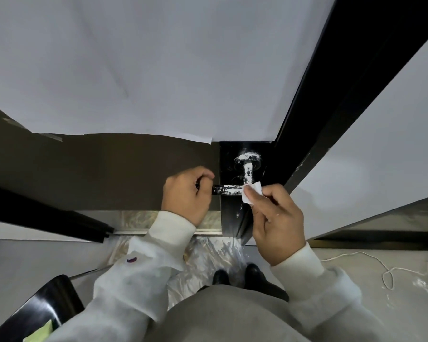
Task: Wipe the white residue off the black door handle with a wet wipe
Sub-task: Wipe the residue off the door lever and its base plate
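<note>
Nearest the camera are the person's grey garment and pale fleecy sleeves, with black shoes (235,276) standing on crinkled, shiny plastic sheeting (208,255) spread over the floor; a thin white cord (386,272) loops on the smooth floor to the right, and a glossy black chair (47,302) shows at lower left. Higher up, the left hand (187,193) has its fingers curled round the free end of the black door handle (229,189), steadying it. The right hand (277,218) pinches a small folded wet wipe (251,195), soft and white, between thumb and fingers, and presses it against the bend where the horizontal lever meets the short neck. The handle sits on a black plate (229,213) at the door's edge, between the two hands. The job looks barely begun: chalky white residue (248,172) mottles the lever in rough flaky patches, covers the neck and the round rose behind it, and speckles the plate below. Hardly any of the visible bar looks clean, so nearly all of the wiping is probably left. Beyond, the matte brown door (97,169) is partly masked by smooth white paper (146,70), beside a glossy black frame (344,95).
</note>
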Demonstrator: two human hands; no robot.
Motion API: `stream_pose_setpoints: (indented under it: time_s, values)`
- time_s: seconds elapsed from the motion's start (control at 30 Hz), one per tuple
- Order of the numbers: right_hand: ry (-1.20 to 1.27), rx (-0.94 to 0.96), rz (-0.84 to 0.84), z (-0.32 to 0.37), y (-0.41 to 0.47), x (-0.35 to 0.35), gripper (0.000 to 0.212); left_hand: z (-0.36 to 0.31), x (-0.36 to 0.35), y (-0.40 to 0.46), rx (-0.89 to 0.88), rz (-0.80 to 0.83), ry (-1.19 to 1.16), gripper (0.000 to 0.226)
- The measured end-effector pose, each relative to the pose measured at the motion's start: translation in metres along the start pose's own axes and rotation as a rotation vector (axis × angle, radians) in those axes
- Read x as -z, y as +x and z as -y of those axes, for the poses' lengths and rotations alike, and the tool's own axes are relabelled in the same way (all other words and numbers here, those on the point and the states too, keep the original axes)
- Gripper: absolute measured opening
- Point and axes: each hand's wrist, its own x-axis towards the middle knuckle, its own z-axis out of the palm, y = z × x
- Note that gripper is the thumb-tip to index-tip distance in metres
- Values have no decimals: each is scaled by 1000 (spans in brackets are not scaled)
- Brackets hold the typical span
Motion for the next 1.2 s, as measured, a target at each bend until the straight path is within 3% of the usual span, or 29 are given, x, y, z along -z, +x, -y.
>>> stream_pose_setpoints:
  time_s: [0.27,0.53,0.8,1.2]
  values:
    - [-20,77,67,8,3,-5,31,0,-2,0,3,-20,7,36]
    - [-203,153,156,23,14,-15,26,2,-2,0,-4,-17,-6,31]
    - [-246,134,161,22,17,-19,31,9,4,-1,-78,-12,-102,39]
    - [-254,172,157,33,10,-32,28,16,6,1,-12,49,-207,45]
